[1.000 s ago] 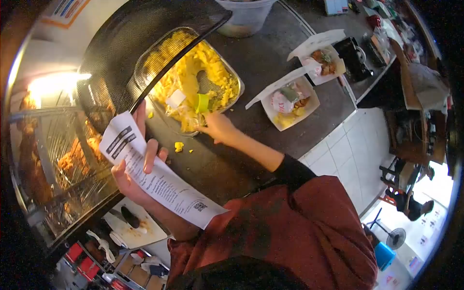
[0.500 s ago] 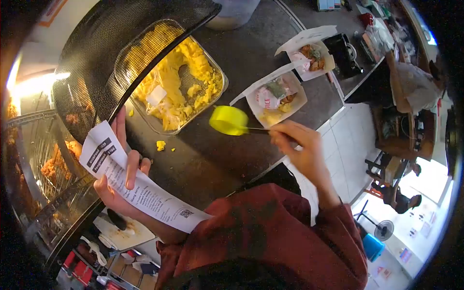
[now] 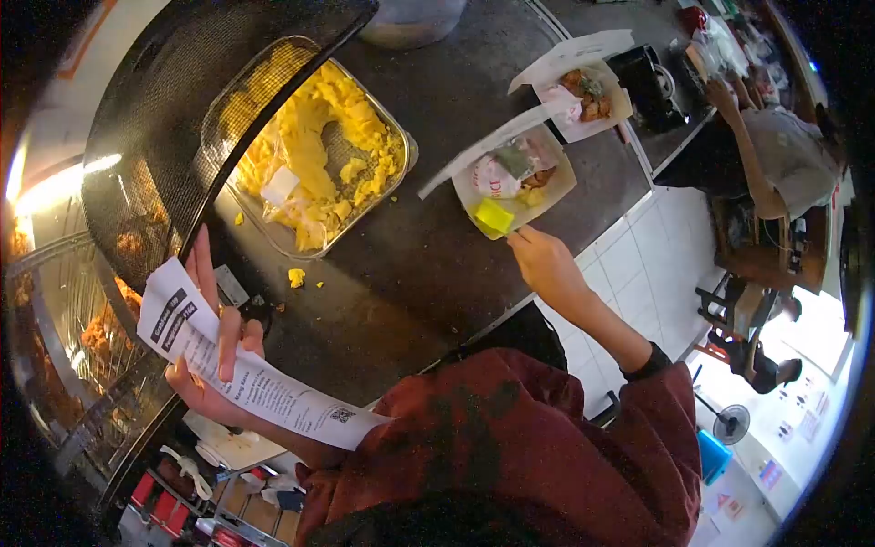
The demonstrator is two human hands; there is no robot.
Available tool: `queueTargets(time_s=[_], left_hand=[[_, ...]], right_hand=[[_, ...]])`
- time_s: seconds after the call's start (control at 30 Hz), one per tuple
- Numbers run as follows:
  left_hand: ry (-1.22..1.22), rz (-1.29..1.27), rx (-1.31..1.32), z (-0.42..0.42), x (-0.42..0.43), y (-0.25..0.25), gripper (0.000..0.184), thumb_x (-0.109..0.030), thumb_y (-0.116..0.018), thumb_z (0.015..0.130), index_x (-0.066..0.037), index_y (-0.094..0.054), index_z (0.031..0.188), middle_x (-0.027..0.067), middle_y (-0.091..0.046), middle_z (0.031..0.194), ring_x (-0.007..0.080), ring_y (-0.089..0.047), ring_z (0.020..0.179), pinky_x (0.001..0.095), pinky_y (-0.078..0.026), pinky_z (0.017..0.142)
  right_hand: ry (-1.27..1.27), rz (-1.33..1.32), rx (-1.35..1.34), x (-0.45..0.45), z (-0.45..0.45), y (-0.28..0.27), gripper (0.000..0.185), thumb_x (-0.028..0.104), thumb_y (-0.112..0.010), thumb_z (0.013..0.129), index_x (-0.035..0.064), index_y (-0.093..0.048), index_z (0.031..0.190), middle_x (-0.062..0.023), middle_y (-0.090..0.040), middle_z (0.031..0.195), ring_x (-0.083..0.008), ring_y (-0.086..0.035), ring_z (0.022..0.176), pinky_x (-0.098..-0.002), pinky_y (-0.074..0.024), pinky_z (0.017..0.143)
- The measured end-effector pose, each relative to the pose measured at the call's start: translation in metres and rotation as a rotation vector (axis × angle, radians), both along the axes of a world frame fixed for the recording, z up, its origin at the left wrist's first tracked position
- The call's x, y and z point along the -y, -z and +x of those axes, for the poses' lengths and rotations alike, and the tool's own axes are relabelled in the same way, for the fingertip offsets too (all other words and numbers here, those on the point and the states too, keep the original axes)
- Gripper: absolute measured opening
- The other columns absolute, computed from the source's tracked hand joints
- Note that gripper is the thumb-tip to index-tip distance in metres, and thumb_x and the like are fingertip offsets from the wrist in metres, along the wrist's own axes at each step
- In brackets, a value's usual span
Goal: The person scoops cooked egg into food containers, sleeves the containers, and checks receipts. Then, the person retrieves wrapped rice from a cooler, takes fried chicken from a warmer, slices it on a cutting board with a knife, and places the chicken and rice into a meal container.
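My right hand is closed on the handle of a yellow-green scoop. The scoop is tilted over the near side of an open paper food box, which holds a printed paper packet, a green packet, brown pieces and some yellow food. In my left hand is a long printed receipt, pinched between the fingers. My left fingertips also reach the rim of a black mesh food cover, raised partly over a clear tray. Clumpy yellow food and a crumpled plastic bag fill much of this tray.
A second open food box stands farther back beside a black container. Yellow crumbs lie on the dark counter. Left is a lit display case with fried food. A person in a grey shirt works at the far right.
My right hand has moved the scoop from beside the tray to the nearer food box and tipped it there. My left hand still holds the receipt; the view has shifted slightly.
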State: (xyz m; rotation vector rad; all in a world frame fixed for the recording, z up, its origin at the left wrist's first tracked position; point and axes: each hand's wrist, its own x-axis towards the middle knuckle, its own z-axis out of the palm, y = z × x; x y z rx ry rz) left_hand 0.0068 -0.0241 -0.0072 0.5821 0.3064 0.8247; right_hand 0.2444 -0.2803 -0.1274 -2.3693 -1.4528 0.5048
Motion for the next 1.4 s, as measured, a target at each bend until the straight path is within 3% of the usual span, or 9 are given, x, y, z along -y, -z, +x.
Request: queueTargets(time_s=[0.37, 0.47, 0.6, 0.7, 0.83, 0.9, 0.97, 1.07, 1.4], left_hand=[[0.037, -0.035, 0.02, -0.003, -0.006, 0.003, 0.077, -0.012, -0.052, 0.073, 0.001, -0.008, 0.135, 0.0156, -0.02, 0.139, 0.0091, -0.038, 0.053, 0.0267, -0.039, 0.064], [0.056, -0.043, 0.029, -0.002, -0.004, 0.003, 0.076, -0.011, -0.053, 0.073, 0.002, -0.009, 0.135, 0.0158, -0.022, 0.138, 0.0093, -0.038, 0.054, 0.0267, -0.04, 0.064], [0.075, -0.059, 0.035, -0.001, -0.003, 0.005, 0.075, -0.009, -0.053, 0.073, 0.002, -0.01, 0.134, 0.016, -0.025, 0.137, 0.0094, -0.039, 0.054, 0.0267, -0.04, 0.065], [0.085, -0.081, 0.028, -0.002, -0.001, 0.006, 0.075, -0.007, -0.054, 0.073, 0.002, -0.011, 0.134, 0.0162, -0.027, 0.136, 0.0096, -0.039, 0.054, 0.0267, -0.041, 0.065], [0.065, -0.104, 0.013, -0.005, -0.003, 0.008, 0.076, -0.007, -0.053, 0.073, 0.001, -0.009, 0.134, 0.0144, -0.024, 0.137, 0.0095, -0.039, 0.054, 0.0266, -0.04, 0.064], [0.011, -0.074, -0.001, -0.006, -0.003, 0.008, 0.082, -0.01, -0.051, 0.074, -0.003, 0.002, 0.137, 0.0084, -0.006, 0.143, 0.0088, -0.038, 0.053, 0.0264, -0.038, 0.061], [-0.023, -0.059, -0.024, -0.017, -0.003, 0.011, 0.087, -0.013, -0.049, 0.075, -0.005, 0.01, 0.138, 0.0043, 0.006, 0.148, 0.0084, -0.038, 0.053, 0.0263, -0.036, 0.06], [-0.14, 0.058, -0.165, -0.049, -0.03, 0.018, 0.065, -0.008, -0.056, 0.076, 0.0, -0.024, 0.132, 0.0155, -0.044, 0.127, 0.0097, -0.049, 0.068, 0.0242, -0.043, 0.07], [0.042, -0.026, 0.004, -0.011, 0.002, 0.011, 0.068, -0.011, -0.053, 0.077, 0.0, -0.015, 0.133, 0.007, -0.041, 0.106, 0.0089, -0.041, 0.058, 0.0246, -0.036, 0.064]], right_hand=[[0.469, 0.298, -0.393, -0.016, 0.015, -0.064, 0.011, 0.005, -0.058, 0.08, -0.0008, -0.064, 0.087, -0.0124, -0.063, 0.075, -0.0189, -0.061, 0.059, -0.0279, -0.0476, 0.056], [0.506, 0.425, -0.847, -0.064, -0.021, -0.039, 0.015, 0.012, -0.057, 0.085, -0.0009, -0.064, 0.089, -0.0023, -0.059, 0.065, -0.0046, -0.05, 0.053, -0.0187, -0.0404, 0.047], [0.413, 0.678, -1.168, -0.149, -0.083, 0.05, 0.019, 0.008, -0.055, 0.086, -0.0056, -0.058, 0.098, -0.0081, -0.06, 0.075, -0.009, -0.057, 0.058, -0.0232, -0.0477, 0.053], [0.29, 0.668, -0.986, -0.16, -0.101, 0.066, 0.047, 0.007, -0.057, 0.084, 0.0003, -0.039, 0.127, -0.0143, -0.058, 0.092, -0.0158, -0.059, 0.071, -0.0287, -0.0494, 0.056], [0.249, 0.57, -0.429, -0.081, -0.062, 0.04, 0.041, 0.007, -0.057, 0.081, 0.0051, -0.046, 0.121, -0.0149, -0.057, 0.087, -0.0256, -0.057, 0.066, -0.0333, -0.048, 0.058], [0.397, 0.298, -0.115, -0.03, -0.039, 0.049, 0.041, 0.023, -0.059, 0.082, 0.0117, -0.047, 0.12, -0.0134, -0.059, 0.069, -0.0316, -0.059, 0.061, -0.0373, -0.0485, 0.057], [0.387, -0.464, -0.127, -0.01, -0.011, 0.025, 0.053, 0.034, -0.059, 0.081, 0.0124, -0.041, 0.125, -0.0173, -0.059, 0.069, -0.0339, -0.06, 0.065, -0.0408, -0.0482, 0.056], [0.21, -0.461, -0.089, 0.006, 0.006, 0.043, 0.062, 0.041, -0.058, 0.079, 0.0127, -0.035, 0.129, -0.0199, -0.058, 0.07, -0.0346, -0.06, 0.066, -0.043, -0.0479, 0.055], [0.184, -0.418, -0.184, 0.001, 0.033, 0.094, 0.06, 0.014, -0.066, 0.071, 0.0083, -0.039, 0.124, -0.0165, -0.059, 0.091, -0.0334, -0.059, 0.084, -0.0442, -0.0479, 0.066]])
